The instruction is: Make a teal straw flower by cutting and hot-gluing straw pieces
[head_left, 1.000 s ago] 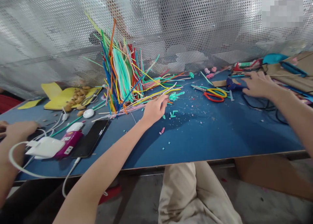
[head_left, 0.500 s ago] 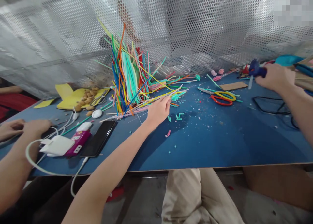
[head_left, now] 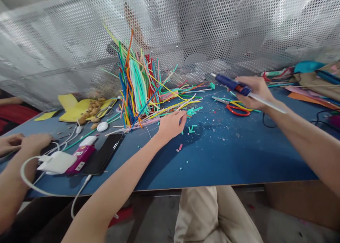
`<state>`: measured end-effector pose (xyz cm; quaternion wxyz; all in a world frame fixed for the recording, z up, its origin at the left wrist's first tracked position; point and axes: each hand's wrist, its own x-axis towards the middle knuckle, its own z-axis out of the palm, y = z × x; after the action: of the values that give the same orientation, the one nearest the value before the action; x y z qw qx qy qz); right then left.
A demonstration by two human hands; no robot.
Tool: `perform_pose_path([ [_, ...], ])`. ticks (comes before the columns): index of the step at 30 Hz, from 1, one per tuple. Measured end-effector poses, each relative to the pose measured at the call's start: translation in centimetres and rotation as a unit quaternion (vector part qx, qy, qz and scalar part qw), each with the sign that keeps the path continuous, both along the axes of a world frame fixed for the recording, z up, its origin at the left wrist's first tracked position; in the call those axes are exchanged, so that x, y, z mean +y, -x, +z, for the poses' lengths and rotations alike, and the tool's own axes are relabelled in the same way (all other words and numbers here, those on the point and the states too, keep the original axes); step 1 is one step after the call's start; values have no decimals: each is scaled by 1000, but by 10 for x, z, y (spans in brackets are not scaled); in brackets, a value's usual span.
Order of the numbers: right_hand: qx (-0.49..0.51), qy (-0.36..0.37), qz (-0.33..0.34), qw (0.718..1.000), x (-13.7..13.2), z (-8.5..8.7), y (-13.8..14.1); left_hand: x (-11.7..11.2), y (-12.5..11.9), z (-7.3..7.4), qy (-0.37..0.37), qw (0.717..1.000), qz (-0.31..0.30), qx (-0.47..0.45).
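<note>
My right hand [head_left: 255, 91] is closed around a dark blue hot glue gun [head_left: 228, 83], raised above the table with its pale nozzle pointing left. A translucent glue stick [head_left: 268, 103] sticks out of its back end. My left hand [head_left: 171, 124] rests low over the blue table [head_left: 225, 158], fingers pinched together. At its fingertips is a small teal cluster of pipe cleaner pieces [head_left: 194, 111]; the exact grip is hidden. Short teal offcuts [head_left: 192, 128] and a pink scrap [head_left: 180, 147] lie just in front of this hand.
A bundle of colourful pipe cleaners [head_left: 138, 87] stands behind my left hand. Red-and-yellow scissors [head_left: 237, 112] lie below the glue gun. A phone [head_left: 105, 154], a purple power strip [head_left: 81, 158] and cables are at left, beside another person's hands [head_left: 37, 142]. Perforated metal [head_left: 212, 34] closes the back.
My right hand has brought the glue gun from the far right to above the scissors, turning its nozzle leftward. My left hand, with the teal cluster, has shifted only slightly.
</note>
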<state>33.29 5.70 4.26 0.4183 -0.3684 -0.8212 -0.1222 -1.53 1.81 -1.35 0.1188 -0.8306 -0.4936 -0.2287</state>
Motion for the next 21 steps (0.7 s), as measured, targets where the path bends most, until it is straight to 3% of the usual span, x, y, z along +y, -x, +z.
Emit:
perform_pose_path([
  [3,-78,24,115,990,-7,-14,19,-1,0,0,8,1000,0,13],
  [5,-98,63,137,984,-12,-28,30,-2,0,0,5,1000,6,20],
  [8,21,126,125,984,-23,-47,50,-3,0,-1,-5,1000,2,28],
  [10,145,194,104,965,-31,-55,63,-3,1,-2,-10,999,-12,29],
  [12,236,258,111,930,-38,-58,74,-5,0,-2,-17,999,-26,27],
  [14,262,292,120,912,-43,-56,81,-6,-1,-1,-20,999,-36,28],
  [21,246,256,110,928,-49,-52,84,-14,-4,5,-14,997,-62,38],
])
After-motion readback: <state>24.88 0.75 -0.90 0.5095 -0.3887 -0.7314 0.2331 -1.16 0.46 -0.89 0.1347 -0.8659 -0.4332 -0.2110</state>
